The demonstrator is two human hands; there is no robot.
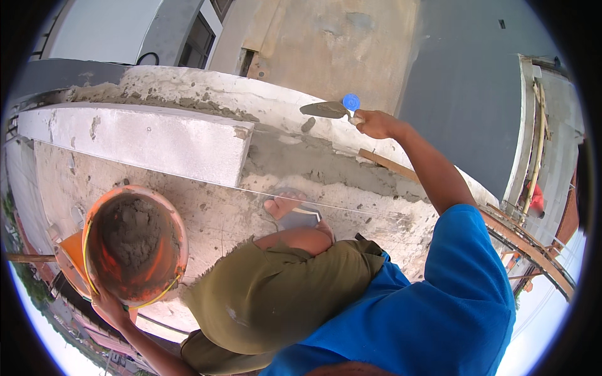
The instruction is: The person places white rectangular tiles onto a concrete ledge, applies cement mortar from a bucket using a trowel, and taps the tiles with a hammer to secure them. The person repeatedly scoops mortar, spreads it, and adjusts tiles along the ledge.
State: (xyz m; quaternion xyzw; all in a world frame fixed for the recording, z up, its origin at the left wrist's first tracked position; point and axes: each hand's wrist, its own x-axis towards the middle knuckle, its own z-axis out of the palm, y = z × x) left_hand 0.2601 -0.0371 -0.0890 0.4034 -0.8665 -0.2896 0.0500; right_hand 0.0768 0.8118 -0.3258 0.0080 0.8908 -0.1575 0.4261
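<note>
My right hand (375, 124) grips the handle of a mortar-smeared trowel (323, 109), held out over the white wall ledge beside a round blue disc (351, 101). My left hand (110, 304) is closed at the near rim and yellow handle of an orange bucket (135, 241) holding grey mortar. A long white block (138, 144) sits on the ledge, with a bed of grey mortar (313, 166) extending from its right end. A taut string (313, 203) runs along the near side of the block and mortar.
A wooden batten (389, 165) lies beside the mortar bed. Beyond the ledge are a beige slab (326, 44) and grey surface (464, 113). Poles (537, 138) and planks (527, 238) are at the right. A second orange container (70, 250) stands left of the bucket. My bare foot (285, 205) rests below the string.
</note>
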